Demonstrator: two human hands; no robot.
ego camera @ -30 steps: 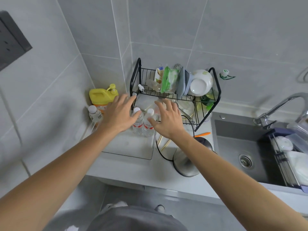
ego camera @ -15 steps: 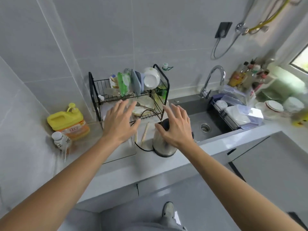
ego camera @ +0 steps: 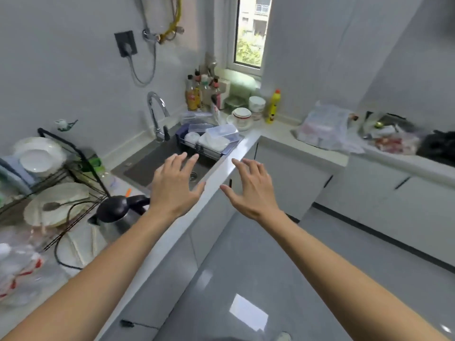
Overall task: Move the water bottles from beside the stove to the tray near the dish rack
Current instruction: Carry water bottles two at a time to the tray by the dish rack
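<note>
Both my hands are stretched out in front of me with fingers spread and nothing in them. My left hand [ego camera: 176,185] hovers over the sink's near edge. My right hand [ego camera: 248,190] is in the air beyond the counter edge, over the floor. At the far left, blurred water bottles [ego camera: 17,269] with red-and-white labels stand by the black wire dish rack [ego camera: 73,153]. The stove [ego camera: 394,124] lies at the far right, cluttered and blurred; no bottles can be made out beside it.
A black-lidded steel kettle [ego camera: 118,212] with its cord stands by the rack. The sink [ego camera: 157,163] holds a drainer basket with plastic boxes [ego camera: 219,136]. Sauce bottles [ego camera: 199,94], bowls and a yellow bottle [ego camera: 273,107] fill the corner under the window. Plastic bags [ego camera: 325,129] lie near the stove.
The view has swung right from the dish rack corner towards the sink and stove. Both hands left the bottles on the tray and moved right with it, holding nothing.
</note>
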